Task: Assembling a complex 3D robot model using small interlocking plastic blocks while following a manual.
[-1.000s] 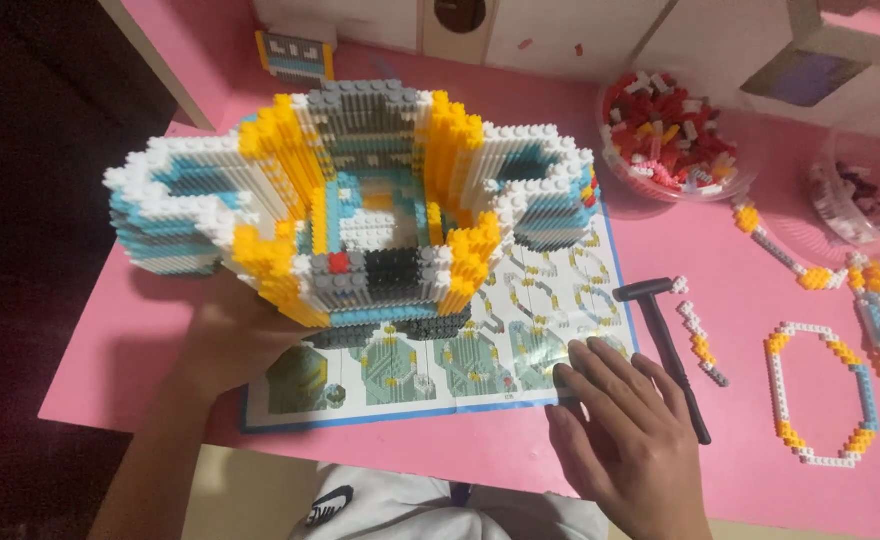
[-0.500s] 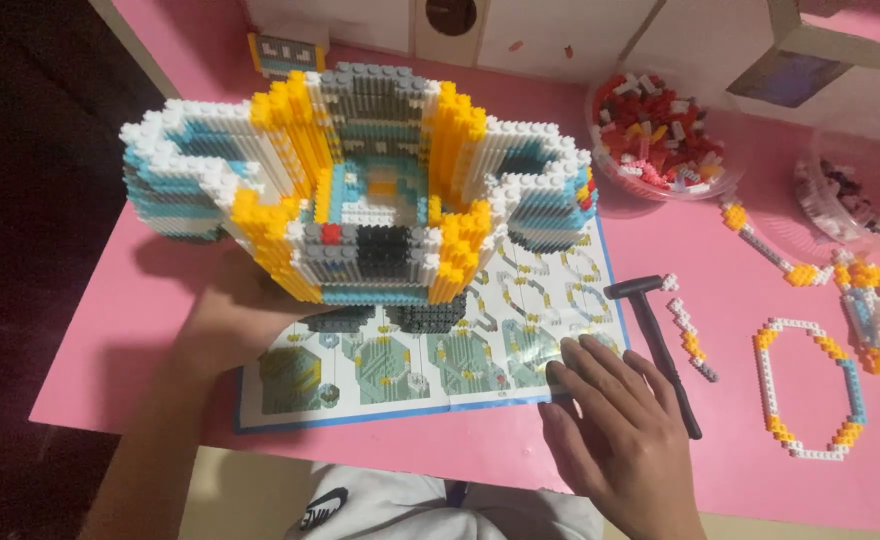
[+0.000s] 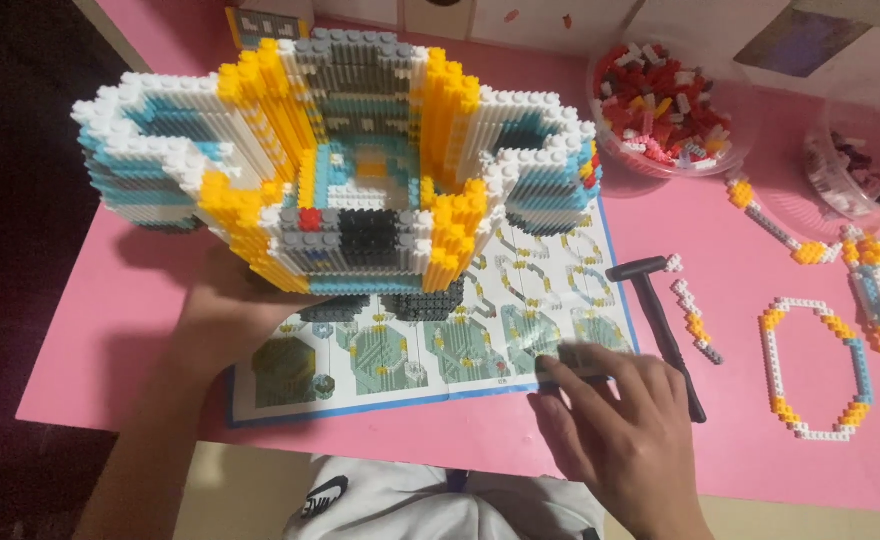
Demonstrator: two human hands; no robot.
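— Where is the big brick model (image 3: 340, 160) now?

— It stands on the pink table (image 3: 110, 330), in the upper left part of the view. It is made of small white, yellow, light blue and grey bricks. Its front edge sits over the top of the instruction sheet (image 3: 430, 350), which lies flat on the table with a blue border.

— What do the two hands do?

— The left hand (image 3: 225, 315) is at the lower front corner of the model, and its fingers go under or against the base, so it is touching the model. I cannot tell if the fingers really close around something, because the model hides them. The right hand (image 3: 625, 435) lies on the lower right corner of the sheet with the fingers spread and rather flat. It presses the paper and holds nothing.

— What is around the right hand?

— Just beside it, to the right, is a small black hammer (image 3: 660, 320) lying on the table. Near the hammer is a short brick strip (image 3: 695, 318), white and orange. Further right lies an open brick ring (image 3: 820, 365) in white, yellow and blue.

— And at the back?

— A clear bowl (image 3: 665, 115) with red and white loose bricks stands behind the sheet, well apart from both hands.
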